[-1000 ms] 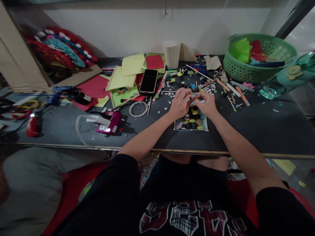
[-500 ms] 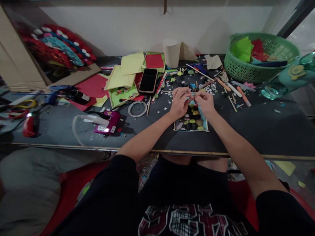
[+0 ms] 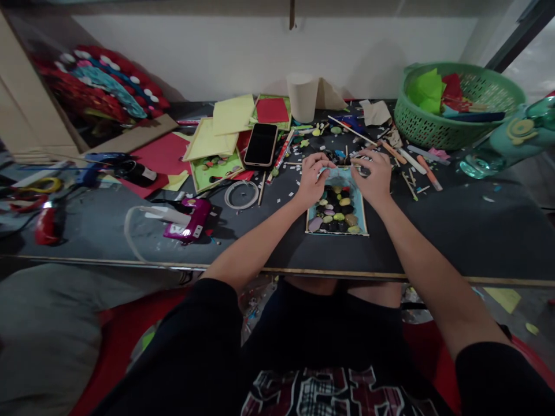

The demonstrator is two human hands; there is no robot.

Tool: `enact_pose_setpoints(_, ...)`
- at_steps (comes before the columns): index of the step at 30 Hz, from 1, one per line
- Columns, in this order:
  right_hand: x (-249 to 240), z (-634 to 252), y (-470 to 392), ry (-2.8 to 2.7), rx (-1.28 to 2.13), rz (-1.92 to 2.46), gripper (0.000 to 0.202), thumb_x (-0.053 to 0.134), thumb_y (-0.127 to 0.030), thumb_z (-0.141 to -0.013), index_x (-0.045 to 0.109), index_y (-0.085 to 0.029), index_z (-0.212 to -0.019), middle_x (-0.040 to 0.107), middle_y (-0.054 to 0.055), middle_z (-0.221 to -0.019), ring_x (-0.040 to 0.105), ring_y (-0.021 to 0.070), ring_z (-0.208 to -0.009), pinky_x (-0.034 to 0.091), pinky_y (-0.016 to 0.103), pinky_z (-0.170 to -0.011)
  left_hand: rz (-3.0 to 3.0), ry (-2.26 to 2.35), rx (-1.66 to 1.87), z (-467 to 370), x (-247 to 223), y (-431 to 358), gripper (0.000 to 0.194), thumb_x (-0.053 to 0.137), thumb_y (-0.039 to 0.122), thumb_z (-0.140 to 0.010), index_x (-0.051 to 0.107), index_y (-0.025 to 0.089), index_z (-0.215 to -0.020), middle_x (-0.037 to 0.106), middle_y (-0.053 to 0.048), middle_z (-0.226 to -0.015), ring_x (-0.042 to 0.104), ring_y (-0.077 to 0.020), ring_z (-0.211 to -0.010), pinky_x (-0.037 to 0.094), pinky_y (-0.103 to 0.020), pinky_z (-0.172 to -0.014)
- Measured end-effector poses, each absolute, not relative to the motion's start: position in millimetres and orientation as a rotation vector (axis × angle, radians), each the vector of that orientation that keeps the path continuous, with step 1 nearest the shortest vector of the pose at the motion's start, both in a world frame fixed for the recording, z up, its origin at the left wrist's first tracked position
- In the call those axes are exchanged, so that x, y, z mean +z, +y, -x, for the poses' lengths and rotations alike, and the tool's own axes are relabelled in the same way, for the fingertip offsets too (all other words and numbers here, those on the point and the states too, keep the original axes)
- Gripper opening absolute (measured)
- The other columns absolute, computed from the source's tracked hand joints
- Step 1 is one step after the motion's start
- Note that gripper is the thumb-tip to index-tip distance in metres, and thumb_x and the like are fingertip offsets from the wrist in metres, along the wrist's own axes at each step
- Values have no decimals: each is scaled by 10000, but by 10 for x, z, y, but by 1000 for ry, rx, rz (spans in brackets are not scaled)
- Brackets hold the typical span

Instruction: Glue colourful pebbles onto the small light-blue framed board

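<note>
A small light-blue tray (image 3: 359, 205) with thin pale stick edges lies on the dark table in front of me. Rows of black, yellow-green, purple and brown pebbles (image 3: 339, 217) cover its lower part, while blue shows at the top. At its upper left corner is my left hand (image 3: 313, 180), fingers bent and apart from the thumb. My right hand (image 3: 375, 178) is at the upper right corner, thumb and fingers spread with a gap between them. A thin pale strip runs along the top edge between both hands; whether fingertips touch it is unclear.
A black phone (image 3: 261, 144) lies left of the hands, near yellow-and-green trays (image 3: 212, 138). A purple power block (image 3: 189, 219) with cables stands at left. Behind are a paper cup (image 3: 302, 98) and paper scraps. A green basket (image 3: 437, 130) and bottle (image 3: 498, 144) stand at right.
My hands have moved apart from where their fingertips met above the tray, the right hand going right and the left slightly left. More blue surface and pebbles now show.
</note>
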State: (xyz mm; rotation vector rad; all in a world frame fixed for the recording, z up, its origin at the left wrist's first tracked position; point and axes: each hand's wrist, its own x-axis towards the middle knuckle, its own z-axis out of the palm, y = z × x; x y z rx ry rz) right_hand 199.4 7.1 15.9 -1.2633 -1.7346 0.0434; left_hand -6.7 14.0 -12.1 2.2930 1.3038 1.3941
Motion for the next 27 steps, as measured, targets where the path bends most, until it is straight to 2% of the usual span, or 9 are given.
enact_pose_setpoints(4,264,-1875,-8,-1793,190,1103,232,675,-500,-877,804,-307,-888,760,29,-1171,665,281,-1105,463,537,-1046,-2327,1225,1332,76,-150,172,482,270,521,-1056,676,261,-1051,641,-90,-1157,584,-236,-1133,477,-452,-1034)
enact_pose_setpoints(8,270,-1834,-33,-1807,193,1048,288,671,-554,-875,789,-302,-802,773,30,-1114,674,268,-1069,476,529,-1027,-2322,1218,1326,66,-157,186,459,294,501,-1057,681,256,-1035,652,-89,-1152,587,-236,-1158,469,-454,-1053)
enact_pose_setpoints(12,250,-1822,-34,-1774,179,1091,292,653,-542,-874,757,-293,-762,773,30,-1051,670,267,-1036,488,521,-1003,-2356,1212,1321,52,-169,205,512,248,503,-1060,693,250,-1048,656,-96,-1151,596,-233,-1163,454,-456,-1078)
enact_pose_setpoints(20,238,-1814,-35,-1786,132,1093,247,634,-488,-871,735,-282,-781,752,42,-1100,652,262,-1001,489,498,-988,-2335,1165,1390,36,-220,206,580,204,528,-1057,713,251,-1081,649,-111,-1210,586,-240,-1200,464,-459,-1083)
enact_pose_setpoints(23,252,-1816,-51,-1783,122,1097,217,625,-465,-870,708,-286,-777,753,39,-1078,658,268,-1029,479,504,-1013,-2298,1205,1436,54,-297,263,558,217,562,-1051,657,262,-1221,616,-125,-1299,573,-237,-1247,498,-455,-1057)
enact_pose_setpoints(25,257,-1826,-56,-1772,115,1079,166,623,-407,-859,687,-280,-772,754,40,-1055,668,266,-1049,476,503,-1026,-2221,1334,1506,130,-360,359,534,269,588,-1040,554,265,-1356,580,-145,-1365,573,-237,-1259,538,-440,-1001)
enact_pose_setpoints(27,244,-1846,-43,-1752,109,1077,129,623,-363,-844,674,-270,-768,753,44,-1033,678,265,-1053,477,504,-1030,-2187,1466,1626,270,-399,479,480,325,558,-1041,541,261,-1351,600,-146,-1335,571,-243,-1273,523,-452,-1039)
